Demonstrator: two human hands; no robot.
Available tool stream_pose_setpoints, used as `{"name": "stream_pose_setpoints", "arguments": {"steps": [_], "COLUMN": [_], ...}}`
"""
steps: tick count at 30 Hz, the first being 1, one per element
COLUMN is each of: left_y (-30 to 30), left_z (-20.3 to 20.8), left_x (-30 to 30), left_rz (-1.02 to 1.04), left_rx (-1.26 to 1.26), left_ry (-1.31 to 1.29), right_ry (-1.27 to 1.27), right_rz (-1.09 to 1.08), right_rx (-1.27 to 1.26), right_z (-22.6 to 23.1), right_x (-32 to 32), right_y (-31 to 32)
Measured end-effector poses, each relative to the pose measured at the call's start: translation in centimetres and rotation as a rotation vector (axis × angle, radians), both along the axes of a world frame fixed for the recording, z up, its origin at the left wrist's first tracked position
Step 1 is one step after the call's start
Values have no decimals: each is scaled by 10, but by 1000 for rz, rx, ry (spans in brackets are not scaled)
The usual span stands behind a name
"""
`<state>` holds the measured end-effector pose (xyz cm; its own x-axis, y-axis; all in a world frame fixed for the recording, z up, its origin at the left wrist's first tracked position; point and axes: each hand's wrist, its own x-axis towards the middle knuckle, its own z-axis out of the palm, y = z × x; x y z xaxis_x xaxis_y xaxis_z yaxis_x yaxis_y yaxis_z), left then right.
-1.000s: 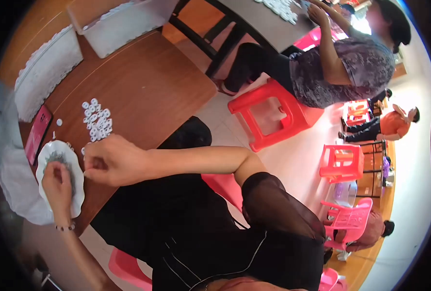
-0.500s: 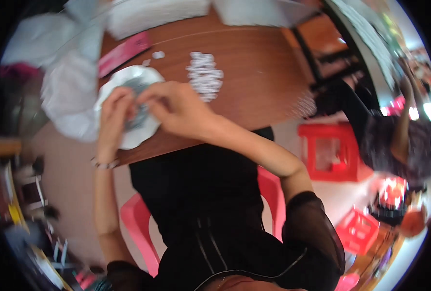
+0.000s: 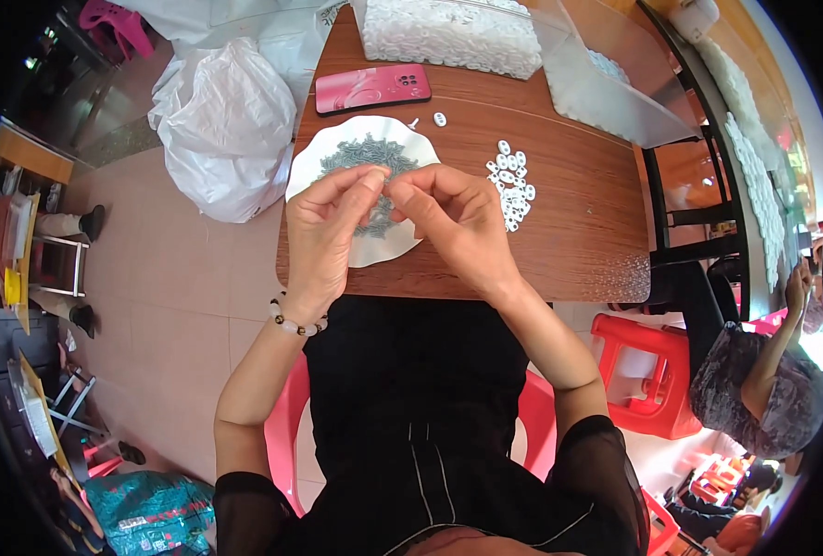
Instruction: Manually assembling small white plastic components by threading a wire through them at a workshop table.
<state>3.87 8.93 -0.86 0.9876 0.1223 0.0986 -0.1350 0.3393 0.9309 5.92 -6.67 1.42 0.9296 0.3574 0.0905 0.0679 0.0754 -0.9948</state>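
Over a white plate with a wavy rim (image 3: 302, 176), my left hand (image 3: 326, 218) and my right hand (image 3: 462, 222) meet at the fingertips. Each is closed in a pinch, thumb against forefinger. Whatever sits between the fingertips is too small to make out. A heap of small thin grey pieces (image 3: 365, 151) lies on the plate, partly hidden by my hands. Just right of my right hand, small white oval pieces with dark holes (image 3: 513, 183) are spread on the table. One more white oval piece (image 3: 440, 120) and a tiny white piece (image 3: 413, 123) lie beyond the plate.
A pink phone (image 3: 371, 88) lies on the brown wooden table (image 3: 578, 250) behind the plate. Farther back stands a clear-sided container (image 3: 453, 37) full of white pieces. A full white bag (image 3: 231, 130) stands left of the table. At right, a person (image 3: 763, 389) sits near a red stool (image 3: 647, 371).
The view has swung, so the table and plate appear farther right, and the blur is gone. Both hands remain pinched over the plate, their fingertips now together.
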Motion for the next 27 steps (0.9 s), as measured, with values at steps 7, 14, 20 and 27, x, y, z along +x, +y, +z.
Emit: {"name": "stream_pose_setpoints", "arguments": {"steps": [7,14,20,27], "left_y": [-2,0,8,7], "left_z": [-5,-9,-9,0], "left_x": [-3,-1,2,-4], "left_rz": [28,60,59,167], "left_rx": [4,227,438,787], "left_ry": [-40,-157,-310,-432], "right_ry": [8,55,1,-530], "right_rz": [-2,20,8,-112], "right_rx": [-4,10,-26,-242], "right_z": [-5,-2,-11,-17], "right_x": [6,8,9,6], "right_y": [2,0,-2,5]}}
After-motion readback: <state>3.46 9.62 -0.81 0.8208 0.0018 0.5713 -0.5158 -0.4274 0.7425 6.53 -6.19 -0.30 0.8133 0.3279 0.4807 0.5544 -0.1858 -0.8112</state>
